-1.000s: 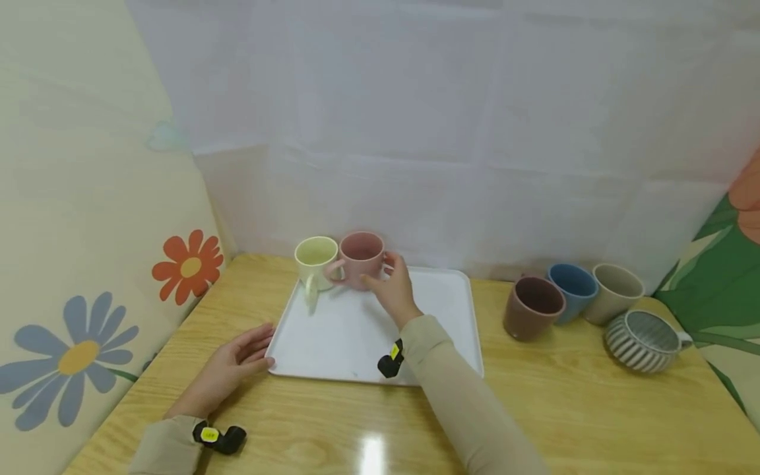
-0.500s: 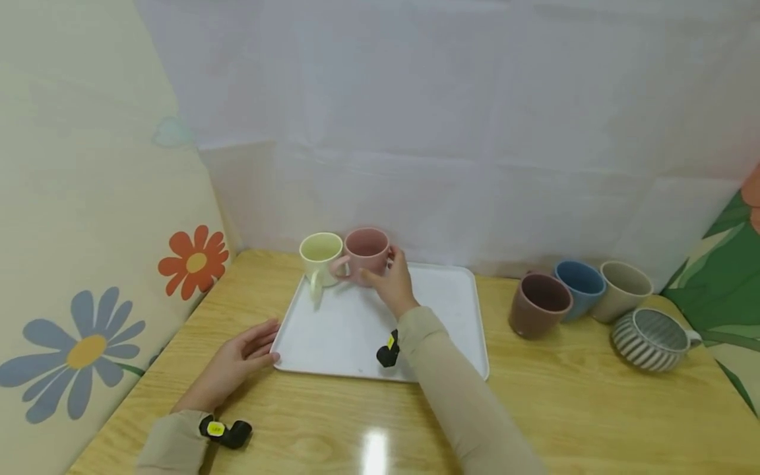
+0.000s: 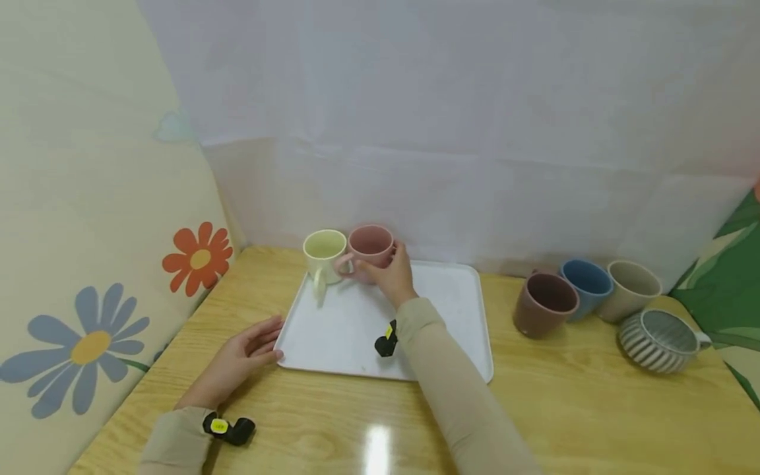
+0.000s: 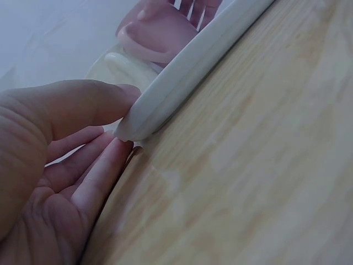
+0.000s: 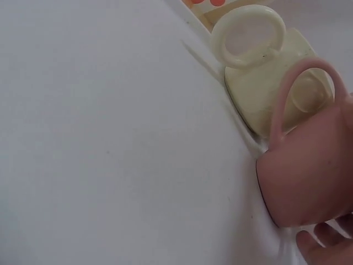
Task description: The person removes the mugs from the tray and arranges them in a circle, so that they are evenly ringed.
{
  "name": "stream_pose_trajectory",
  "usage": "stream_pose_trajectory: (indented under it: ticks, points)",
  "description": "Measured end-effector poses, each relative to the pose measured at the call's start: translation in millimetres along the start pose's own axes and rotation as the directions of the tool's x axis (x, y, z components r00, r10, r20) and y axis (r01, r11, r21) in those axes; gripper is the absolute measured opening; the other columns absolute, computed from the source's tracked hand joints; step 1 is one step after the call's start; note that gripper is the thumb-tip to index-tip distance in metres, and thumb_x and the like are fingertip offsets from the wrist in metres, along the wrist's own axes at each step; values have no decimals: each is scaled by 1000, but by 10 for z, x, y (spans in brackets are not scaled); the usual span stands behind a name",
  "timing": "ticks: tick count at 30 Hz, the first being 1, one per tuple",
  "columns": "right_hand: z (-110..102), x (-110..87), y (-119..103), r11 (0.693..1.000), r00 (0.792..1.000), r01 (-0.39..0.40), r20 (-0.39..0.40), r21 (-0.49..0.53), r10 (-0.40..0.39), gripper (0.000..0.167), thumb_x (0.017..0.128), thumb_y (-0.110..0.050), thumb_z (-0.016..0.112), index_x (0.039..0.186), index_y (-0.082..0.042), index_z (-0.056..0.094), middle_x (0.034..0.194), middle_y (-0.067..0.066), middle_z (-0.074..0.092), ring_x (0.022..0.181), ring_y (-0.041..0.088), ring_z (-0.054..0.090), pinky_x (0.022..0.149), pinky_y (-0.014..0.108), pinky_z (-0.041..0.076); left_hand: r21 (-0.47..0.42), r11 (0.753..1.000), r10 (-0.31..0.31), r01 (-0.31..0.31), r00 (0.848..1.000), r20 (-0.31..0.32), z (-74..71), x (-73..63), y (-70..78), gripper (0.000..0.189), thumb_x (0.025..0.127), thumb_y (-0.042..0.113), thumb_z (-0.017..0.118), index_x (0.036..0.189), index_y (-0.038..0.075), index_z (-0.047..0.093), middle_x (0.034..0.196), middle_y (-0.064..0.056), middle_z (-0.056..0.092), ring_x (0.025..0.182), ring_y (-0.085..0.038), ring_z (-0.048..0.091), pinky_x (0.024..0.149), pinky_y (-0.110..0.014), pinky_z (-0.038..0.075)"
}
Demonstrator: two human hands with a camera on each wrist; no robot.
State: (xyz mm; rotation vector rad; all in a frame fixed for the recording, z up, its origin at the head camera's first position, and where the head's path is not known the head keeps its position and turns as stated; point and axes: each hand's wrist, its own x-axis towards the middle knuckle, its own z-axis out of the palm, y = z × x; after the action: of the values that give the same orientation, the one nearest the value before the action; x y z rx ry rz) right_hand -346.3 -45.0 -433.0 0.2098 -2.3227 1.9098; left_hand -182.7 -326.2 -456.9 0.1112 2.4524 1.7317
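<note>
One pink mug [image 3: 369, 245] mid-frame, handle [image 5: 280, 107] leftward | my right hand [image 3: 396, 277] grips it from right | left hand [image 3: 240, 359] pinches white tray [image 3: 332, 330]

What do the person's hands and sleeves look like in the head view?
The left hand and right hand wear no gloves. Both sleeves are plain beige and long. Each wrist carries a small black device with a yellow label, its print too small to read.

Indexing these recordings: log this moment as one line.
right hand: holds round pink ceramic mug on white rectangular tray; left hand: touches tray corner; round pale-yellow ceramic mug: on tray beside pink mug
</note>
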Motion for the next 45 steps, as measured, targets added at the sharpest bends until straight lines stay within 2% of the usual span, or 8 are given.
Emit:
stream_pose_trajectory:
  ticks: [4, 9, 14, 28, 32, 37, 45]
  points:
    - [-23, -48, 65, 1000, 999, -7, -32, -20, 7, 82, 79, -22, 90, 145, -2, 44, 142, 17, 54, 131, 29, 52, 110, 37, 47, 6, 1000, -22, 22, 1000, -9, 32, -26, -10, 79, 94, 17, 75, 157, 1, 32, 157, -23, 38, 122, 9, 49, 97, -11, 47]
    - [-68, -88, 70, 1000, 997, 2, -71, -16, -3, 82, 76, -23, 92, 143, -5, 49, 138, 14, 59, 127, 26, 55, 107, 35, 48, -51, 998, 31, -31, 1000, 4, 52, -23, -36, 76, 94, 10, 73, 155, -6, 30, 156, -30, 36, 117, 13, 50, 97, -12, 47]
    - [-121, -94, 45, 1000, 998, 5, -68, -17, -6, 82, 76, -23, 92, 144, -6, 50, 137, 11, 59, 126, 24, 55, 107, 34, 48, -74, 995, 62, -61, 998, 11, 51, 5, -21, 75, 95, 8, 72, 155, -8, 29, 156, -31, 34, 117, 13, 50, 97, -12, 47]
    - [-282, -169, 45, 1000, 999, -19, -49, -9, 19, 80, 75, -24, 92, 142, -6, 53, 137, 13, 61, 128, 28, 56, 107, 38, 49, -59, 997, 48, -47, 999, 13, 76, 88, -44, 77, 94, 10, 73, 155, -7, 30, 157, -29, 34, 117, 15, 49, 97, -12, 48]
    - [-336, -192, 70, 1000, 999, -20, -46, -17, 19, 79, 74, -25, 93, 141, -7, 55, 136, 11, 62, 127, 27, 56, 106, 37, 50, -64, 996, 65, -64, 998, 21, 75, 94, -48, 77, 95, 9, 72, 155, -8, 28, 157, -31, 33, 118, 14, 49, 97, -12, 47]
    - [-422, -226, 82, 999, 999, -8, -41, -38, 7, 79, 73, -28, 94, 140, -7, 57, 135, 11, 63, 126, 27, 58, 105, 35, 51, -51, 997, 50, -50, 999, 9, 50, 92, -53, 77, 95, 11, 73, 156, -6, 29, 157, -30, 34, 116, 15, 49, 97, -11, 47]
    - [-621, -325, 15, 999, 998, -35, -52, 15, 36, 80, 72, -28, 95, 140, -9, 59, 134, 10, 64, 124, 28, 58, 103, 38, 52, -46, 997, 55, -55, 998, 6, 12, 83, -89, 77, 94, 11, 73, 155, -8, 29, 157, -30, 33, 116, 16, 49, 95, -11, 48]
